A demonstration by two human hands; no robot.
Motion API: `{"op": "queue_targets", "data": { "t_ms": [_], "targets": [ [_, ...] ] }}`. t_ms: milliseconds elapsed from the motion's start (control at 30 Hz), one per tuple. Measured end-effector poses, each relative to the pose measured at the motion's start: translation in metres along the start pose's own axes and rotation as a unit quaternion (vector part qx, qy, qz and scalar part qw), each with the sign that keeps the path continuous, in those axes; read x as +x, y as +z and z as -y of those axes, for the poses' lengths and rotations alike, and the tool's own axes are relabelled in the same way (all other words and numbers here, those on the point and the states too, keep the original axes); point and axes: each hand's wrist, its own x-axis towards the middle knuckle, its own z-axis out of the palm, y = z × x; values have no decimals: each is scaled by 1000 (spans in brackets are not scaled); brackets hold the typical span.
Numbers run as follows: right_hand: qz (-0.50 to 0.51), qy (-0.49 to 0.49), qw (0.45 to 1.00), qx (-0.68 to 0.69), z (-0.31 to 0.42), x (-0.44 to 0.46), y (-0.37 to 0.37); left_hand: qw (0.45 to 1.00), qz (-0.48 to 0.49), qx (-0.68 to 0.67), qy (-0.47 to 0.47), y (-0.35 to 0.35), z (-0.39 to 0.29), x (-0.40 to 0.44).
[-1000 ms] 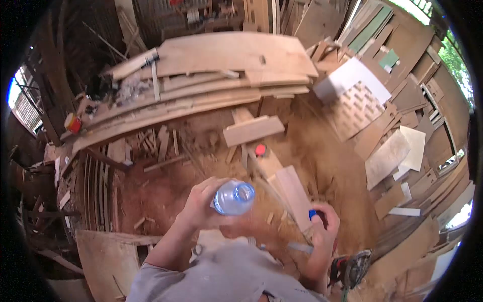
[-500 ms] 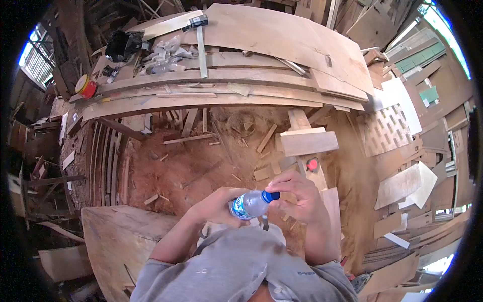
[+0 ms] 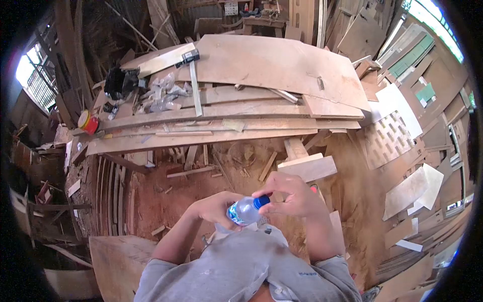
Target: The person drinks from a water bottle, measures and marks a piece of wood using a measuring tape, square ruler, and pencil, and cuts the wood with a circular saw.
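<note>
As left hand [image 3: 214,206] grips bottle [image 3: 243,211], right hand [image 3: 291,196] pinching cap [image 3: 261,202], wide floor [image 3: 183,190] before plank edge [image 3: 201,141]

Woodworking workshop, stacked boards [image 3: 241,108], leaning panels [image 3: 410,75], scattered offcuts [image 3: 191,171]

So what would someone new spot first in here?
Probably the clear bottle low in the middle, with the left fingers around its body and the right fingers on its bright blue cap. Next, perhaps, the big pale wooden sheet beyond it, and the red-and-yellow tub off to the left.
</note>
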Motion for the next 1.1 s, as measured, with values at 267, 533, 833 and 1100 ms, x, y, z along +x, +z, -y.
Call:
{"op": "queue_targets", "data": {
  "t_ms": [267,533,833,1100],
  "targets": [
    [-272,105,948,-124,-56,28,4,862,-442,207,140,12,37,71],
    [-22,-29,918,-394,-20,145,-3,800,-502,199,261,-63,40,103],
    [82,-45,926,-365,-34,255,16,786,-560,136,225,-253,87,111],
    [93,9,948,-304,-57,311,20,815,-528,103,216,-357,138,121]
  ]
}}
